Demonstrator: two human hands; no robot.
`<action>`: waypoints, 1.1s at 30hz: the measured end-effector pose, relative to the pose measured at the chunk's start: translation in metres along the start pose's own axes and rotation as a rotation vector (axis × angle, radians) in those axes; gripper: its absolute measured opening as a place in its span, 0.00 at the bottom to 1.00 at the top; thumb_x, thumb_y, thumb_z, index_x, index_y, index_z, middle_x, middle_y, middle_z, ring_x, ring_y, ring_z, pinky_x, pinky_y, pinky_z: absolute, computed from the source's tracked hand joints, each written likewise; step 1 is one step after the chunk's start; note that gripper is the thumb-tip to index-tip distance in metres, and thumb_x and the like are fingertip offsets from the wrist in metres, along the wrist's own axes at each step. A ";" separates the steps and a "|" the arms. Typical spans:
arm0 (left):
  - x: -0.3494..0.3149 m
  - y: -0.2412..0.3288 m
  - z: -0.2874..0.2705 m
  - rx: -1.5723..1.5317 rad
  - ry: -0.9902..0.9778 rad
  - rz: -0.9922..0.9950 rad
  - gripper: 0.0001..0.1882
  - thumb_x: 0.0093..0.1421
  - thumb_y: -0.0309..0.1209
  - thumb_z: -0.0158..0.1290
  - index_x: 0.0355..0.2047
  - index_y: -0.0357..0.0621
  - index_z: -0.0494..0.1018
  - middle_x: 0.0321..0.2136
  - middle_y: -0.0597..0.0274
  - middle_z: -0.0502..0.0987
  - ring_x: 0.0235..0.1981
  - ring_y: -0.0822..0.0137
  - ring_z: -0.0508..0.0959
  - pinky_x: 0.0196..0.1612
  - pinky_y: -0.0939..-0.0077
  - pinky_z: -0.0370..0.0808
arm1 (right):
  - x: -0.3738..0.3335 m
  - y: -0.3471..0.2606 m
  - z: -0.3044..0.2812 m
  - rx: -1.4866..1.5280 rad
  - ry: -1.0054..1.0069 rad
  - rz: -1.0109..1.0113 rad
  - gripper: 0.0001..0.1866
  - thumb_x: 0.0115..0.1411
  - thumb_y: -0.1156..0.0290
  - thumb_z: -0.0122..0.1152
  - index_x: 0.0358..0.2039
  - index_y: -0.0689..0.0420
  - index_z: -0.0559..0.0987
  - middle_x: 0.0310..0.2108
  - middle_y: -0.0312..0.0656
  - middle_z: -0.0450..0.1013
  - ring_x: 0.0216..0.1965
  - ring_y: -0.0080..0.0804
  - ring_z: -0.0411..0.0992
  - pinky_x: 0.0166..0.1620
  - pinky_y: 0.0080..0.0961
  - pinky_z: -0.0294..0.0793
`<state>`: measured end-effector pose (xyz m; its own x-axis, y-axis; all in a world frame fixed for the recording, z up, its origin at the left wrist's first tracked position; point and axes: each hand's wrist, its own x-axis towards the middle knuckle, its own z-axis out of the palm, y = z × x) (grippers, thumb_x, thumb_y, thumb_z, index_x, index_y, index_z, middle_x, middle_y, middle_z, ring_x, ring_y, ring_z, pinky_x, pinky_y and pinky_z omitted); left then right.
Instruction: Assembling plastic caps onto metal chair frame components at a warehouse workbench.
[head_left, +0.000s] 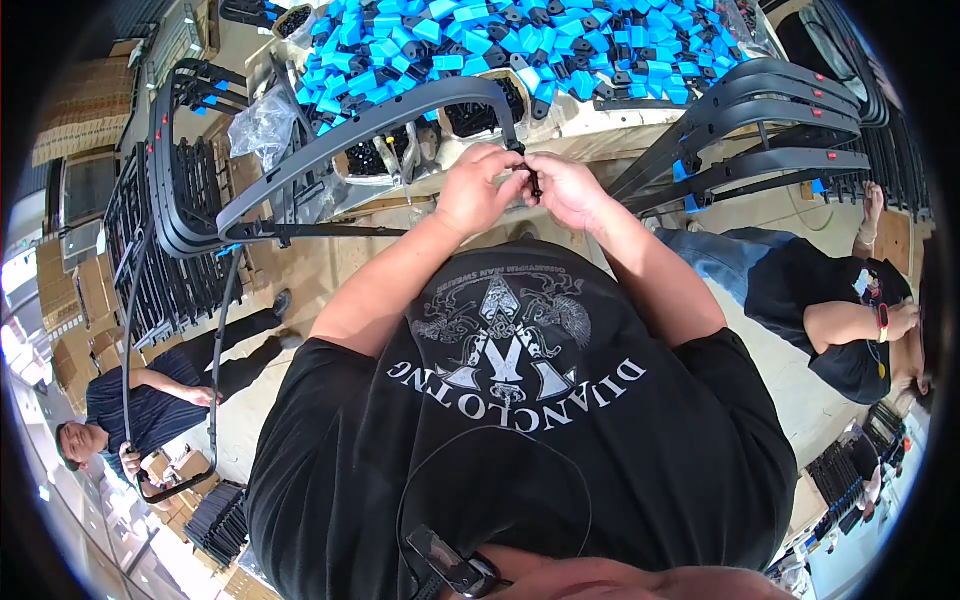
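My left hand (482, 186) and my right hand (563, 188) meet in front of my chest at the end of a long curved dark plastic frame (350, 135). Both pinch a small black part (534, 181) at the frame's tip. The frame arcs away to the left and down past my elbow. Just beyond my hands lies a large heap of blue and black plastic clips (520, 45) on a table (600, 120).
Stacked dark curved frames (760, 130) lean at the right, more racks of them (170, 220) at the left. A person in dark clothes (150, 410) sits lower left holding a frame; another person (830, 310) sits at the right. Cardboard boxes (70, 300) line the left edge.
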<state>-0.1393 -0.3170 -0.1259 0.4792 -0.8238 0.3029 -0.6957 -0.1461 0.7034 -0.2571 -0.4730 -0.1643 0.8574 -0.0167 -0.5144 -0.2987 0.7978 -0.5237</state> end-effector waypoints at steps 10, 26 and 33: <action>-0.001 -0.020 0.004 0.048 -0.088 -0.086 0.12 0.58 0.36 0.62 0.39 0.43 0.82 0.36 0.53 0.82 0.41 0.50 0.81 0.45 0.62 0.79 | 0.007 -0.012 0.001 -0.218 0.190 -0.030 0.09 0.61 0.67 0.69 0.36 0.57 0.80 0.28 0.32 0.73 0.27 0.21 0.68 0.31 0.21 0.66; 0.005 -0.063 0.034 -0.961 -0.197 -1.004 0.15 0.73 0.39 0.47 0.31 0.45 0.72 0.20 0.73 0.66 0.20 0.77 0.61 0.24 0.80 0.58 | 0.014 -0.021 0.020 -1.320 0.432 -0.439 0.11 0.63 0.66 0.61 0.37 0.62 0.78 0.35 0.54 0.78 0.39 0.53 0.77 0.44 0.44 0.75; 0.010 -0.063 0.031 -1.183 -0.280 -1.199 0.17 0.74 0.41 0.44 0.30 0.46 0.70 0.20 0.73 0.63 0.19 0.76 0.58 0.23 0.80 0.55 | 0.019 -0.018 0.015 -1.349 0.433 -0.458 0.11 0.62 0.66 0.62 0.36 0.62 0.78 0.34 0.54 0.77 0.39 0.53 0.77 0.44 0.44 0.75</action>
<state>-0.1072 -0.3325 -0.1870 0.2072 -0.6461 -0.7346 0.7665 -0.3595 0.5323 -0.2296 -0.4789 -0.1544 0.8661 -0.4717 -0.1652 -0.4046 -0.4677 -0.7858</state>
